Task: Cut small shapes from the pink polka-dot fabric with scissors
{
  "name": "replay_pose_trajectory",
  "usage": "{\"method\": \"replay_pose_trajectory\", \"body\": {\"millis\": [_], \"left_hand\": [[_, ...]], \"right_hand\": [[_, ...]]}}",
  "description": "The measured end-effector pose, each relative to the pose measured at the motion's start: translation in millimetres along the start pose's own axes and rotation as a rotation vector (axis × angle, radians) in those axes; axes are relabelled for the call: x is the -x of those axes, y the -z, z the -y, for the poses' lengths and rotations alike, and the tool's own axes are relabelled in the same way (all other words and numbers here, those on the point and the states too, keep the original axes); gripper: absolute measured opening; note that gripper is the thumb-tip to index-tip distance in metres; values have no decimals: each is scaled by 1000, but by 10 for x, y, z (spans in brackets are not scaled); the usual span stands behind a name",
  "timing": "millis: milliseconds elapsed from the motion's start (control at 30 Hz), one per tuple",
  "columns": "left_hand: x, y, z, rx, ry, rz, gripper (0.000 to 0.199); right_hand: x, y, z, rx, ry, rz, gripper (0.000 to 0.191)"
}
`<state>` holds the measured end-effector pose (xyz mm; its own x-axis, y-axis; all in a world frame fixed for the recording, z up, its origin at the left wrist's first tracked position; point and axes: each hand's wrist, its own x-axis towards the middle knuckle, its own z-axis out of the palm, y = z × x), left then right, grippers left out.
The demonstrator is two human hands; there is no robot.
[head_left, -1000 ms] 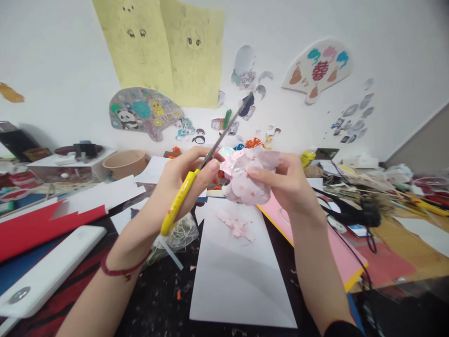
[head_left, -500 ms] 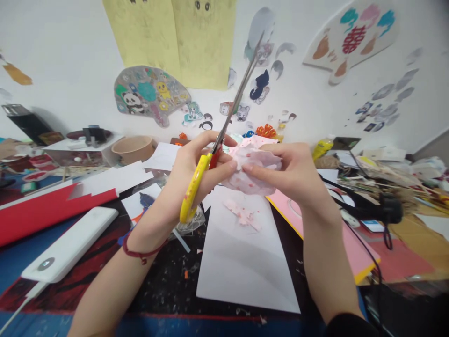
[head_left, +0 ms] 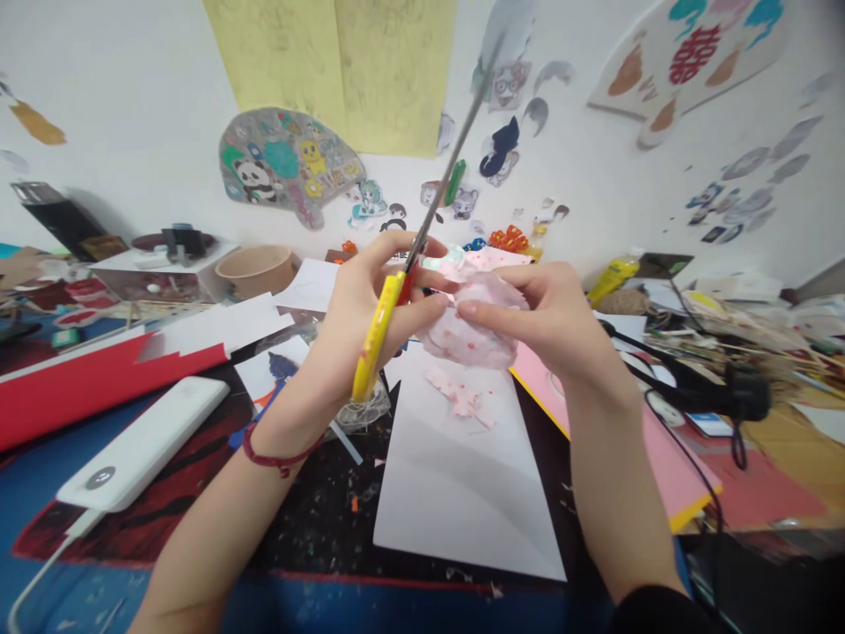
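Observation:
Thin, pale pink paper (head_left: pixel 472 339) with red dots is bunched between my two hands above the desk. My left hand (head_left: pixel 376 308) pinches its left edge with thumb and fingertips. Scissors (head_left: pixel 379 339) with yellow and red handles hang in that same hand, blades pointing up and away toward the wall. On the right side, my right hand (head_left: pixel 547 321) grips the paper, its thumb pressed on top near the left thumb. Beneath lies a white sheet (head_left: pixel 468 493), with pink dotted scraps (head_left: pixel 462 401) on it.
A white power bank (head_left: pixel 145 440) with a cable and a red folded sheet (head_left: pixel 99 383) lie left. At right are a pink board (head_left: pixel 660 458) and a black strap (head_left: pixel 693 392). A round tan container (head_left: pixel 256 273) stands behind, before the decorated wall.
The camera view has shifted slightly. The paper has turned a little between my fingers, and the scissors' yellow handle has swung slightly in my left hand. Both hands keep their hold.

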<state>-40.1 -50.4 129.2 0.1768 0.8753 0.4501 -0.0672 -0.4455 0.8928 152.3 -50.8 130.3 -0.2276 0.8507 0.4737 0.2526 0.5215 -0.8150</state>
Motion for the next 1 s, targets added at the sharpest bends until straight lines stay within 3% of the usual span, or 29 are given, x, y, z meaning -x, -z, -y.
{"method": "replay_pose_trajectory", "body": {"millis": [333, 533, 667, 867, 1000], "left_hand": [[30, -43, 13, -201, -142, -70, 37], [21, -28, 8, -209, -138, -89, 34], [46, 59, -70, -383, -226, -175, 29], [109, 156, -199, -708, -304, 47, 56], [160, 93, -202, -810, -321, 72, 44]], "right_hand": [[-17, 46, -64, -121, -1, 92, 40], [-12, 31, -60, -68, 16, 45, 40], [-24, 0, -38, 20, 97, -126, 39], [-94, 32, -64, 67, 348, -596, 42], [-104, 90, -53, 45, 430, -753, 32]]}}
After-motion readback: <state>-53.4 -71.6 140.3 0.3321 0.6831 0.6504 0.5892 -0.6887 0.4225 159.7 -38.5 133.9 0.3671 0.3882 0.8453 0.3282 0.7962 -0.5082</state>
